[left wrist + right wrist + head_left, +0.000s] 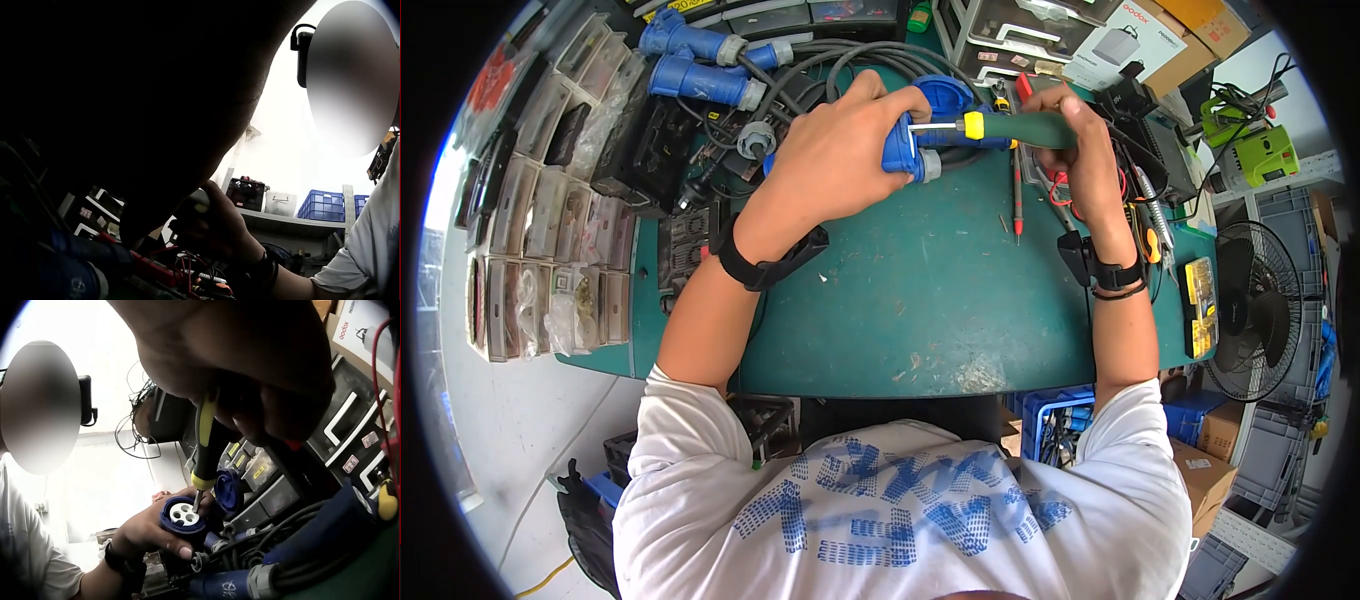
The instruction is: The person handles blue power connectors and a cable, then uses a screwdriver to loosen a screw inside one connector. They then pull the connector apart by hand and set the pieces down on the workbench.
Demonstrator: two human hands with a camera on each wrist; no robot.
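My left hand (835, 155) grips a blue industrial socket connector (897, 152), fingers wrapped round its body. In the right wrist view its white round face (183, 514) with several holes points up, and the hinged blue lid (227, 489) stands open beside it. My right hand (1090, 150) holds a green and yellow screwdriver (1035, 128) by the handle. The screwdriver's metal shaft (197, 501) reaches down to the edge of the white face, its tip at one of the holes. In the left wrist view the left hand is mostly dark.
Blue plugs (700, 75) with thick black cables (860, 55) lie at the back of the green table (900, 290). A red test probe (1018, 200) and tools lie to the right. Drawer units (550, 210) line the left; a fan (1255, 310) stands right.
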